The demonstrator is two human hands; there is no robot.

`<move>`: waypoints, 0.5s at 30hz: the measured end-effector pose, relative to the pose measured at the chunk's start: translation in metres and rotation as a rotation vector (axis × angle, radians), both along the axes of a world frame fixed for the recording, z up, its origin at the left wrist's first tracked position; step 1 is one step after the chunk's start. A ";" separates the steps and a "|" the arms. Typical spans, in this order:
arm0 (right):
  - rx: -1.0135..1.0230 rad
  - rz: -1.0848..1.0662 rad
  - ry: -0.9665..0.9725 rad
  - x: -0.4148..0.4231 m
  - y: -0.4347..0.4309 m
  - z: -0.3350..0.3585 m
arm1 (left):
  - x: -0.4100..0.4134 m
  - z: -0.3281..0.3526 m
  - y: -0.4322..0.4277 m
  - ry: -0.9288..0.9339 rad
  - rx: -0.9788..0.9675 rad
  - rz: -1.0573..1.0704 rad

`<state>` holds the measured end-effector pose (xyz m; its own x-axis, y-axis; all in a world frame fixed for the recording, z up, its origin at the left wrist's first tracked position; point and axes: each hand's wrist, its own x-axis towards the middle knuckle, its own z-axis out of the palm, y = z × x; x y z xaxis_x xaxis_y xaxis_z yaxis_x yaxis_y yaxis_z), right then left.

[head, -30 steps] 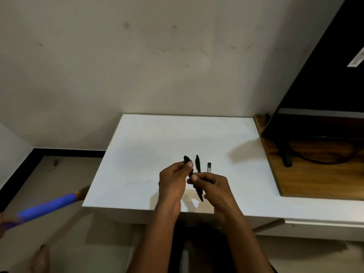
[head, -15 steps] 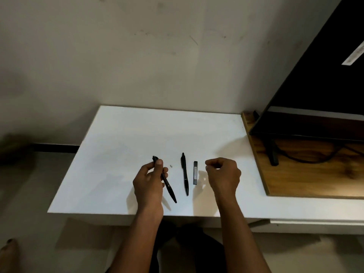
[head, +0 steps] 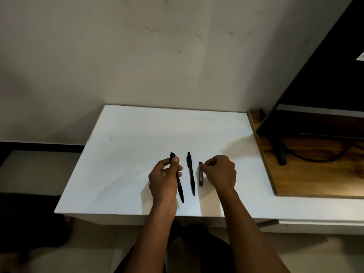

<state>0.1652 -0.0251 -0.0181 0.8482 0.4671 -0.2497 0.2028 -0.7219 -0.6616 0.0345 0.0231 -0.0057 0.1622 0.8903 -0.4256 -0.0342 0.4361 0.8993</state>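
While the curled fingers (head: pixel 204 168) of the right hand (head: pixel 220 172) close on the far end of a slim dark case (head: pixel 200 179), thumb and forefinger pinching its edge, the case lies flat on the white table (head: pixel 137 144) and is not yet lifted. The left hand (head: pixel 163 178) is clenched round a black pen (head: pixel 180 192): the thumb (head: pixel 175 160) presses the barrel near its far end against the bent fingers, and the pen slants down so that its near tip hangs just above the tabletop or rests on it; I cannot tell which. Between the two hands a second black pen (head: pixel 191 174) lies untouched, roughly parallel to the case and just beside it. Judging by this, the work is at an early stage: one pen is in hand, the case is only being taken, and nothing looks opened or fitted together, so whatever joins pen and case is left to do. Farther right, a wooden board (head: pixel 315 182) meets the table, carrying a black screen (head: pixel 325 85), its stand leg (head: pixel 279 152) and a dark cable (head: pixel 315 159).
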 end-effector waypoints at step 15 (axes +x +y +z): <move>-0.007 -0.004 0.030 0.009 -0.002 -0.011 | 0.013 -0.008 0.013 0.028 0.001 -0.070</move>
